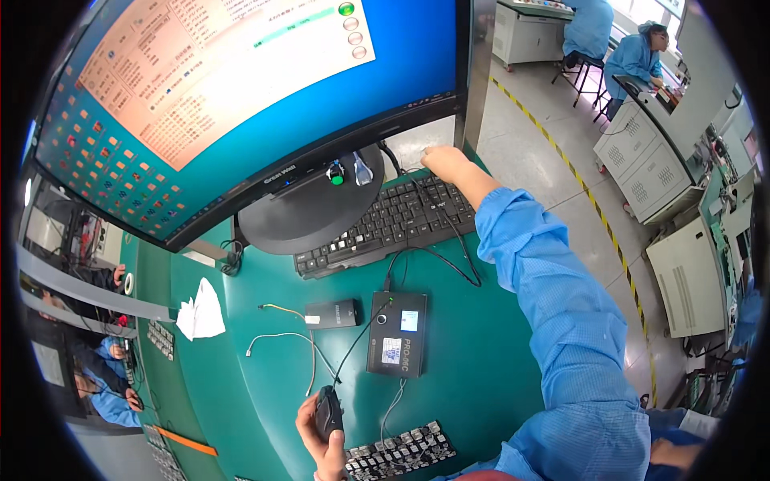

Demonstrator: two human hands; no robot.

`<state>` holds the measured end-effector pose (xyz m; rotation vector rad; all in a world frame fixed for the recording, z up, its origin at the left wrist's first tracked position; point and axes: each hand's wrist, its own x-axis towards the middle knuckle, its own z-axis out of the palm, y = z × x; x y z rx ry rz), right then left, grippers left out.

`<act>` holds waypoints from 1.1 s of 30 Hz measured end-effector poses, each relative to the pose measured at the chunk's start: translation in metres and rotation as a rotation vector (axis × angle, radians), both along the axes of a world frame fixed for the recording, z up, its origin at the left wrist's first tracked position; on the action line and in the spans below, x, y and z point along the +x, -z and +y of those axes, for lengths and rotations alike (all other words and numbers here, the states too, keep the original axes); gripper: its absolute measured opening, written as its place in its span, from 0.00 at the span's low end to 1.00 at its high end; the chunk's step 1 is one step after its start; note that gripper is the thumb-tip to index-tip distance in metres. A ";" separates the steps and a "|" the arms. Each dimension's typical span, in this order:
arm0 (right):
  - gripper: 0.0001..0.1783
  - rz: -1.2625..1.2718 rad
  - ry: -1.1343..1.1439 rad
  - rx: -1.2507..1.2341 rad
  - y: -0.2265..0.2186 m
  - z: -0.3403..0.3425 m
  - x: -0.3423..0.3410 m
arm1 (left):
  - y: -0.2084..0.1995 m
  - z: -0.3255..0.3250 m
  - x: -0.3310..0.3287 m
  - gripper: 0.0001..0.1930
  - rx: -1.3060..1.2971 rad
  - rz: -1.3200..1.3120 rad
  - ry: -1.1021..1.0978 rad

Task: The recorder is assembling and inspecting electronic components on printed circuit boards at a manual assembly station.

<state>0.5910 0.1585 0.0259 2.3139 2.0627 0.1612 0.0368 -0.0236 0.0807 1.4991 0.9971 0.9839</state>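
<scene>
My left hand (322,445) is closed round a black computer mouse (328,413) at the near left of the green table. A thin black cable runs from the mouse's end up to a flat black box (412,341) with a small lit screen. My right arm reaches across to the far side of a black keyboard (377,224). Past the keyboard's far edge, beside the monitor's lower right corner, my right hand (447,163) has its fingers curled in; what they hold, if anything, is hidden. A bare keyboard board without keycaps (401,453) lies near me, wired to the black box.
A large lit monitor (417,48) on a round black base (281,220) stands at the back left. A small black case (333,313), loose wires and a crumpled white paper (201,309) lie on the table. Cables cross the keyboard. Other people sit at benches far off.
</scene>
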 end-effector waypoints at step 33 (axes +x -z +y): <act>0.06 0.462 0.012 0.334 0.011 -0.034 -0.004 | 0.000 -0.001 0.014 0.34 -0.091 0.062 0.146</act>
